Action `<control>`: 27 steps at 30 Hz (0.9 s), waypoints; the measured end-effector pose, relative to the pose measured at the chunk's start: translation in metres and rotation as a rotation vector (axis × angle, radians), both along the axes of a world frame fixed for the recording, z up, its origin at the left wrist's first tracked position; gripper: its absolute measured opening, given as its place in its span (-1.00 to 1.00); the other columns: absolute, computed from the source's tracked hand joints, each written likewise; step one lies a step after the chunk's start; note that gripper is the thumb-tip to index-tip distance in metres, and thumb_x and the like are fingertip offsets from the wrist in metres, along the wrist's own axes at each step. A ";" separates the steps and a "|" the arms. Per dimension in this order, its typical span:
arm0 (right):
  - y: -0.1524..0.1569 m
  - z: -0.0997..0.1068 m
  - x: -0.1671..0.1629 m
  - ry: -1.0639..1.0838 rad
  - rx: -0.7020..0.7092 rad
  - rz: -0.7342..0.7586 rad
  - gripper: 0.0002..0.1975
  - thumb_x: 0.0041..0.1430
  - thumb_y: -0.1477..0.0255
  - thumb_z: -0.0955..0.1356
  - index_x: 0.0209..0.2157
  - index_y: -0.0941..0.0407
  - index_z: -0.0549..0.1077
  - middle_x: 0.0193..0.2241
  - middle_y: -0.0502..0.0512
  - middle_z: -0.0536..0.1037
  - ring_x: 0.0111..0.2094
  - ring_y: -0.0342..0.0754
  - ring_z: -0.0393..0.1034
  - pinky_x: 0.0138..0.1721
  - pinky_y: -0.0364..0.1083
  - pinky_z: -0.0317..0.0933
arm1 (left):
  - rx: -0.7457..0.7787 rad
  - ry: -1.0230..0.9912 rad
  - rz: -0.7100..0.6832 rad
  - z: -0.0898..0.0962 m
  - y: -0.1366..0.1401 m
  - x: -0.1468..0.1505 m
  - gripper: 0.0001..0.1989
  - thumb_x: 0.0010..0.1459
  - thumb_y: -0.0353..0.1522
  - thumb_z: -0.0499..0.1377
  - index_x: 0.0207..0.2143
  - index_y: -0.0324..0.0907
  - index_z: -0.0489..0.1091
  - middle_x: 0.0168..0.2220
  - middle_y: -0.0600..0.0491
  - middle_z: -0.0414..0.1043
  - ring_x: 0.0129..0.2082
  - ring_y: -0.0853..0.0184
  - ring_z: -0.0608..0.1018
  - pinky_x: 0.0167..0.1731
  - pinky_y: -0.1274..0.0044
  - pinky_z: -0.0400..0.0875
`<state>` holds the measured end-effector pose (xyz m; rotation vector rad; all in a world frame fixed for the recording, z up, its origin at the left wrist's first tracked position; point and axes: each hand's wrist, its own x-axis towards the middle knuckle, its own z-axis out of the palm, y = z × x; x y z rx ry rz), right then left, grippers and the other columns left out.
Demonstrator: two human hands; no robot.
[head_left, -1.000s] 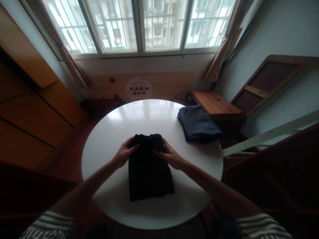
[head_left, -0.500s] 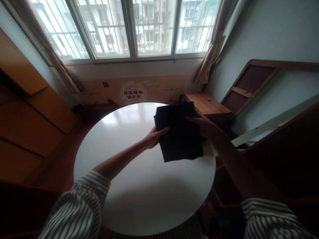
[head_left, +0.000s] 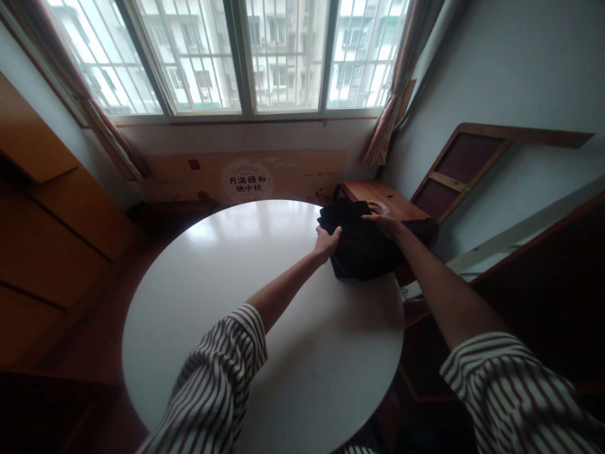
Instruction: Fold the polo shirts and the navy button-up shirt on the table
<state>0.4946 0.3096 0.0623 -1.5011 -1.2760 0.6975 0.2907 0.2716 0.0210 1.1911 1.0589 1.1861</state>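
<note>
A: Where is the black cloth (head_left: 362, 255) from your fingers?

B: Between your two hands, at the far right side of the desk (head_left: 227, 296). It lies to the right of your left hand (head_left: 327, 244), and left and toward you from your right hand (head_left: 385, 221).

A: Which hand is nearer?

B: Neither; both touch it. Your left fingers are narrow, holding the left edge, thumb on top. Your right fingers lie at the far right corner; I can't tell whether they pinch or only rest.

A: And its long axis?

B: Hard to judge. The layers merge into one dark mass, so what's directly underneath is unclear too. Just past it, beyond the desk's rim, you have the wooden side table (head_left: 373, 190).
</note>
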 end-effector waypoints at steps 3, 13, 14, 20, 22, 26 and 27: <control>0.002 0.007 -0.010 -0.420 0.221 0.010 -0.41 0.06 0.26 0.43 0.12 0.15 0.39 0.17 0.33 0.39 0.21 0.28 0.24 0.24 0.28 0.07 | 0.384 0.542 0.197 0.014 -0.016 -0.002 -0.29 0.20 -0.23 0.20 0.28 -0.34 0.01 0.28 -0.39 0.10 0.32 -0.02 0.17 0.25 0.20 0.12; 0.009 -0.014 -0.087 -1.098 -0.167 0.320 -0.40 0.34 0.01 0.06 0.35 -0.20 0.06 0.41 -0.12 -0.10 0.41 0.25 -0.31 0.25 0.49 -0.52 | 0.921 1.172 -0.079 -0.036 -0.073 0.020 -0.48 0.38 -0.18 -0.07 0.26 -0.28 0.20 0.28 -0.23 0.20 0.33 -0.07 0.13 0.26 -0.03 -0.01; 0.014 -0.017 -0.090 -1.092 -0.184 0.294 -0.40 0.34 0.01 0.05 0.34 -0.20 0.08 0.41 -0.11 -0.08 0.40 0.25 -0.29 0.24 0.50 -0.52 | 0.936 1.155 -0.091 -0.040 -0.075 0.020 -0.49 0.38 -0.22 -0.06 0.28 -0.27 0.17 0.29 -0.24 0.18 0.33 -0.07 0.13 0.26 -0.04 -0.03; 0.039 -0.009 -0.108 -1.087 -0.244 0.199 -0.53 0.35 0.18 0.12 0.14 -0.07 0.42 0.31 0.09 0.23 0.31 0.39 -0.03 0.15 0.62 -0.41 | 0.900 0.918 -0.254 -0.041 -0.086 0.017 -0.52 0.28 -0.39 0.05 0.25 -0.27 0.23 0.28 -0.36 0.16 0.33 -0.16 0.12 0.26 -0.11 -0.19; 0.034 0.002 -0.123 -1.118 -0.197 0.153 -0.59 0.32 0.28 0.17 0.08 0.02 0.47 0.22 0.19 0.34 0.25 0.39 0.07 0.15 0.58 -0.28 | 0.922 0.890 -0.369 -0.038 -0.100 0.003 -0.51 0.26 -0.41 0.06 0.24 -0.28 0.23 0.27 -0.37 0.16 0.33 -0.15 0.13 0.26 -0.10 -0.17; -0.015 0.022 -0.167 -1.188 0.305 0.087 -0.64 0.27 0.50 0.17 -0.02 0.24 0.48 -0.03 0.37 0.49 0.04 0.26 0.30 0.08 0.24 0.08 | 1.030 0.869 -0.582 -0.028 -0.137 -0.065 -0.60 0.29 -0.31 0.06 0.16 -0.17 0.31 0.17 -0.25 0.34 0.19 0.00 0.37 0.25 0.01 -0.02; -0.035 0.024 -0.179 -1.190 0.400 0.122 -0.67 0.25 0.53 0.17 -0.11 0.26 0.50 -0.12 0.37 0.52 -0.06 0.20 0.35 -0.01 0.13 0.15 | 1.063 0.887 -0.615 -0.026 -0.143 -0.089 -0.66 0.31 -0.30 0.04 0.08 -0.15 0.38 0.07 -0.21 0.44 0.10 0.04 0.45 0.23 0.05 0.04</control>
